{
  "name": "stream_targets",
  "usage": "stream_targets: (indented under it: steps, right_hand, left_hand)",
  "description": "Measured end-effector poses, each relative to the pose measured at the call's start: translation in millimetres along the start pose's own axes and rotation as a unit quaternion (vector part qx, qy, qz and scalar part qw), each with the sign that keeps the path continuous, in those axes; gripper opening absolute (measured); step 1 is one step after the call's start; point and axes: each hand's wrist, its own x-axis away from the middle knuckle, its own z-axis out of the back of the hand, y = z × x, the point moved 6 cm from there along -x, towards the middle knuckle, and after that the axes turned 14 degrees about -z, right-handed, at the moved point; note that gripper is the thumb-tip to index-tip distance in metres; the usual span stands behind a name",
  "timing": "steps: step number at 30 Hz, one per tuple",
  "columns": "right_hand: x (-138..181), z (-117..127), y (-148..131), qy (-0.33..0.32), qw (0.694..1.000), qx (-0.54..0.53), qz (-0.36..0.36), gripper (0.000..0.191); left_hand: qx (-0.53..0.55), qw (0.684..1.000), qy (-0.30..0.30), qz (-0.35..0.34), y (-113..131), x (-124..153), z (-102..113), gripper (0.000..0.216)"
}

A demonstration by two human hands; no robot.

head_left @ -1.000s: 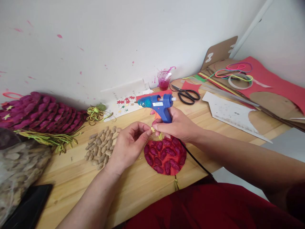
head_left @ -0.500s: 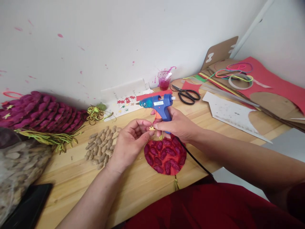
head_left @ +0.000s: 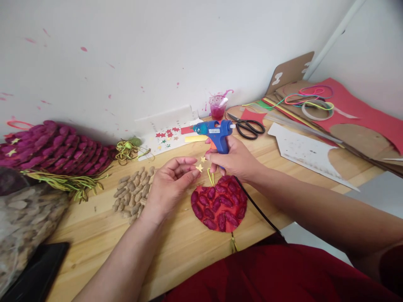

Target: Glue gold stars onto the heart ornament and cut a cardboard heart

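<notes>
Drew the hands apart since the earlier frame, head view, and shifted the blue glue gun slightly rightward. Pinched one yellow star between thumb and fingers of the left hand. Clasped the glue gun by its grip in the right hand, with a second star at the thumb tip. Positioned the red disc, bearing dark-red shells, just below both hands on the surface. Placed peanuts beside the left hand, scissors beyond the right.
</notes>
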Motion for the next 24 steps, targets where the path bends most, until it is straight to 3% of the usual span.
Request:
stream_targets:
  steps: [6, 14, 24]
  right_hand:
    - [-5.3, 10.3, -3.8, 0.029, 0.999, 0.038, 0.015, 0.04]
    - [8.3, -11.3, -1.0, -0.094, 0.994, -0.047, -0.04, 0.044]
    - [10.7, -14.5, 0.0, -0.118, 0.991, -0.048, -0.046, 0.045]
  left_hand:
    - [-0.004, 1.0, 0.012, -0.004, -0.7, -0.4, 3.1, 0.034]
    - [0.012, 1.0, -0.004, 0.001, -1.9, 0.6, 2.3, 0.033]
    - [0.008, 1.0, -0.017, 0.002, -3.1, 1.5, 0.9, 0.031]
